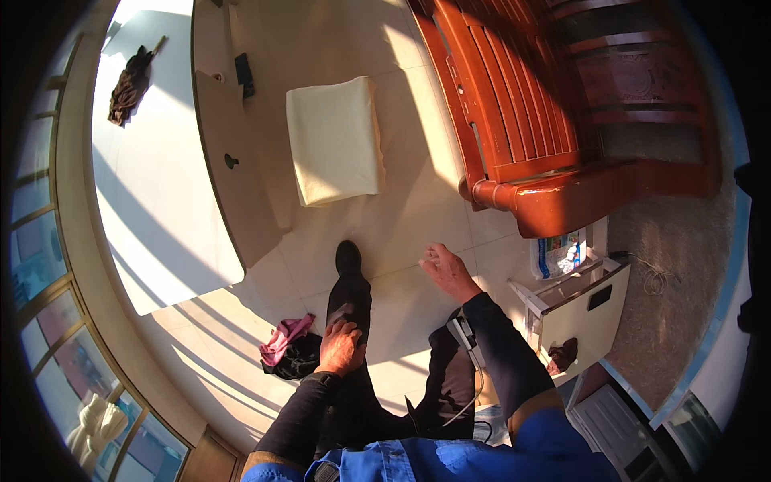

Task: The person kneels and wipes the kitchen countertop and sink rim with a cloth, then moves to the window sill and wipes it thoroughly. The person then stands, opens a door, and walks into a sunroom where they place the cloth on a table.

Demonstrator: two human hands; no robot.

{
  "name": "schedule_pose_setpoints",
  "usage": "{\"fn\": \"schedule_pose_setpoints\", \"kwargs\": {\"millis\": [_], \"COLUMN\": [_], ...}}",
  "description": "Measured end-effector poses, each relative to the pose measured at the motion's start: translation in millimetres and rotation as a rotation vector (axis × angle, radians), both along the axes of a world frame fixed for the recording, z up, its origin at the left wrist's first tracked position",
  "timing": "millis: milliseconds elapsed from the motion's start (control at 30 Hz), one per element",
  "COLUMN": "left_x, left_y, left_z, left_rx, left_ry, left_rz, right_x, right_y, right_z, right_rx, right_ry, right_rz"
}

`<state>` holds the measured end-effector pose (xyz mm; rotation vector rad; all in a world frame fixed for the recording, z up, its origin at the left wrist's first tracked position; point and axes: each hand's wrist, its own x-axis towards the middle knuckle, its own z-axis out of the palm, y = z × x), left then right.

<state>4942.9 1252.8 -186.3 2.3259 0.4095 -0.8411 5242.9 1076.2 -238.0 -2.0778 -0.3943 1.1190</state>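
Note:
My left hand rests on the knee of my dark trousers, its fingers slightly bent and nothing seen in it. Above the floor in front of me, my right hand hangs in the air with loosely curled fingers and holds nothing. Both forearms wear dark sleeves. Beyond my black shoe sits a block-shaped thing covered in cream cloth. A small white device with a cable lies by my right thigh, partly hidden by the right forearm. Pink and black cloths lie heaped on the floor beside my left leg.
A white table at the left bears a dark bundled cloth. A red-brown wooden bench stands at upper right. Below it are a small white table with a dark phone-like object and a brown cloth, and a printed plastic package.

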Motion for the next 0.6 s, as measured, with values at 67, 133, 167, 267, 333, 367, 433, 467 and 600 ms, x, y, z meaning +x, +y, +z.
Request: {"fn": "schedule_pose_setpoints", "kwargs": {"millis": [67,133,167,267,333,367,433,467,600], "left_x": [-1,-2,-1,4,8,10,14,16,26], "left_y": [7,13,16,19,20,20,20,21,15], "left_z": [-3,-3,-3,-2,-3,-3,-4,-4,-5], "left_rx": [-0.048,-0.07,-0.073,-0.013,-0.015,-0.001,0.018,0.025,0.037], "left_ry": [-0.043,-0.053,-0.049,-0.019,-0.019,-0.04,-0.032,-0.032,-0.042], "left_rz": [0.113,0.162,0.182,0.173,0.22,0.234,0.232,0.225,0.191], "right_x": [18,30,34,44,47,49,51,52,51], "right_y": [50,91,110,159,182,189,201,205,195], "right_z": [-34,-64,-79,-118,-136,-142,-151,-153,-154], "right_rx": [0.002,0.058,0.074,0.103,0.016,0.09,0.08,0.129,0.167], "right_ry": [-0.012,0.002,-0.033,-0.094,-0.04,-0.03,0.049,0.104,0.195], "right_rz": [0.006,-0.057,-0.063,-0.098,-0.156,-0.195,-0.317,-0.343,-0.414]}}
